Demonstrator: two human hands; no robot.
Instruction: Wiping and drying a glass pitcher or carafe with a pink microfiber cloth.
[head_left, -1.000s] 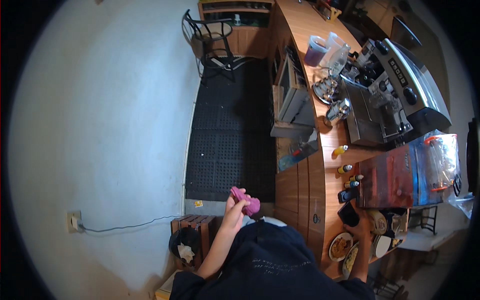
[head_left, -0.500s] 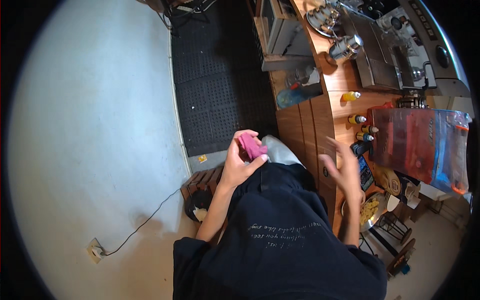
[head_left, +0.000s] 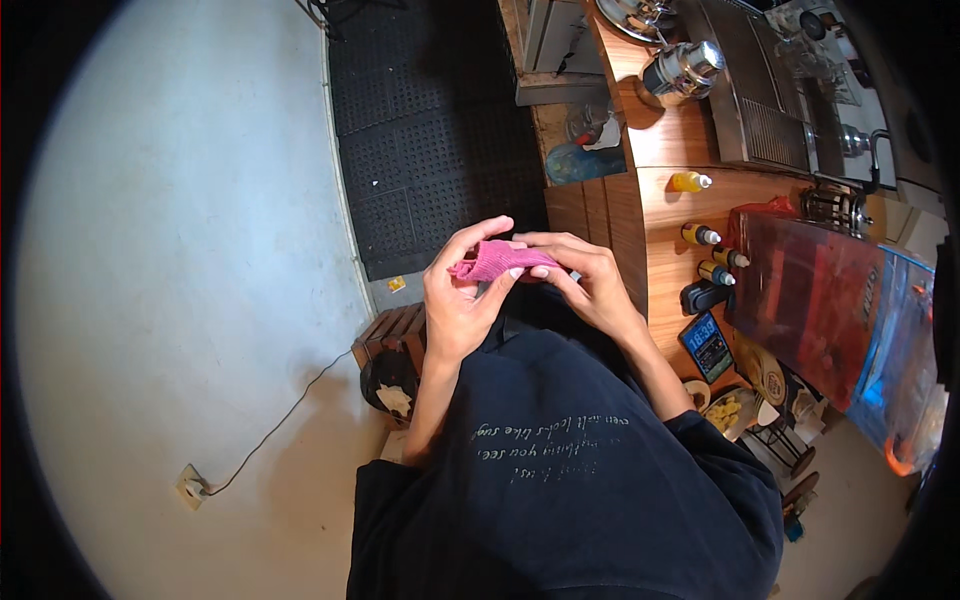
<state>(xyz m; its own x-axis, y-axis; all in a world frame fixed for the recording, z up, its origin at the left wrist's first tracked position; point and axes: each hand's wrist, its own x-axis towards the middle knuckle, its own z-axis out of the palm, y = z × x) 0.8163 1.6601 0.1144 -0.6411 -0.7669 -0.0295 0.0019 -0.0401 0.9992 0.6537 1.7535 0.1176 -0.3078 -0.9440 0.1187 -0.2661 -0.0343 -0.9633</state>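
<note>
A small pink ribbed cloth [head_left: 492, 262] is stretched between my two hands in front of my body. My left hand [head_left: 458, 305] is closed around its left part, with the thumb along the lower edge. My right hand [head_left: 592, 283] pinches the narrower right end between thumb and fingers. The cloth is bunched at the left and tapers to the right. Part of it is hidden behind my fingers.
On my right a wooden counter [head_left: 672, 215] holds several small bottles, a lit phone [head_left: 706, 346], a metal shaker [head_left: 684, 72] and a plastic-wrapped red and blue package [head_left: 805, 300]. A pale wall [head_left: 190, 250] stands left, dark floor mats [head_left: 400, 130] ahead, a wooden crate [head_left: 392, 335] near my left forearm.
My right hand has come in from the right and now grips the cloth's right end. The left hand has risen slightly, and the cloth is now drawn out sideways.
</note>
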